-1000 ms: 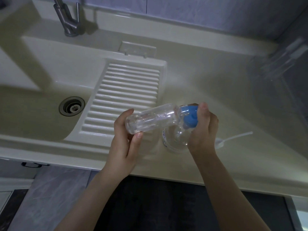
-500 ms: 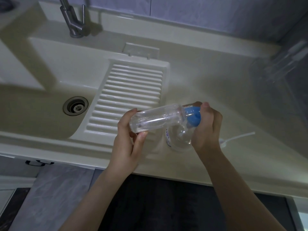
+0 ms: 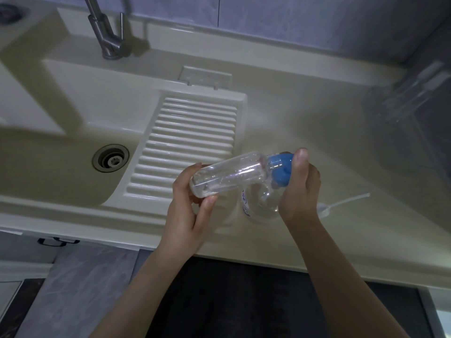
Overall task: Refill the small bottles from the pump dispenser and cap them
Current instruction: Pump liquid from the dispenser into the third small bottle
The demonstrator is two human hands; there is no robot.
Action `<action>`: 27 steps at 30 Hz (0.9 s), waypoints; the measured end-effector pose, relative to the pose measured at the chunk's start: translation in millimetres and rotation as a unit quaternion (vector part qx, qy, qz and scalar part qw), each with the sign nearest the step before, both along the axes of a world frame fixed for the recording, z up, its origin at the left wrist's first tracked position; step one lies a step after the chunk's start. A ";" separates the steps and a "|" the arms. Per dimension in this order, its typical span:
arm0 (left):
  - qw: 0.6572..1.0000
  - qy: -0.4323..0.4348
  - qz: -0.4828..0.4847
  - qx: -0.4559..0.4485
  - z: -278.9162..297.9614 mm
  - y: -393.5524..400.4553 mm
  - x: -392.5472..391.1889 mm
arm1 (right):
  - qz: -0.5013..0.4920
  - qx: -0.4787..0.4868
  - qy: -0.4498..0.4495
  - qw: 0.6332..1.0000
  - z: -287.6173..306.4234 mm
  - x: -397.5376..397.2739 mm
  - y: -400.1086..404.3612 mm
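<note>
A clear pump dispenser bottle (image 3: 229, 175) with a blue pump head (image 3: 280, 168) is tipped on its side above the counter. My left hand (image 3: 188, 211) grips its base end and my right hand (image 3: 301, 189) is closed around the blue pump head. Directly below the pump head stands a small clear bottle (image 3: 260, 203) with a printed label, uncapped as far as I can tell; my right hand partly hides it. A white cap with a long dip tube (image 3: 341, 203) lies on the counter just right of my right hand.
The cream counter (image 3: 317, 132) holds a sink basin with a drain (image 3: 110, 158) at left and a ribbed draining board (image 3: 188, 142). A metal tap (image 3: 107, 37) stands at the back. Clear bottles (image 3: 415, 93) blur at the far right.
The view has shifted slightly, so the hands and bottles sit a little higher in frame. Both grips are unchanged and the dispenser stays tipped over the small bottle.
</note>
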State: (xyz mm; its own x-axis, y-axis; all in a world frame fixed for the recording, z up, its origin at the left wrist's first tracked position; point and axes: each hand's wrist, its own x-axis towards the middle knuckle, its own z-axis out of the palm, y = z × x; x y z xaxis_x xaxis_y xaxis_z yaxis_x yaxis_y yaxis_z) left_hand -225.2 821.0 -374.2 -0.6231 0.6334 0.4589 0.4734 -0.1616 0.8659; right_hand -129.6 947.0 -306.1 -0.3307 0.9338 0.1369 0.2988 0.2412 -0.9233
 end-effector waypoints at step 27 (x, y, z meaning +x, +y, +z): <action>1.000 0.011 0.009 -0.005 1.1 0.2 1.5 | 0.005 0.017 0.038 0.999 -9.6 1.1 6.2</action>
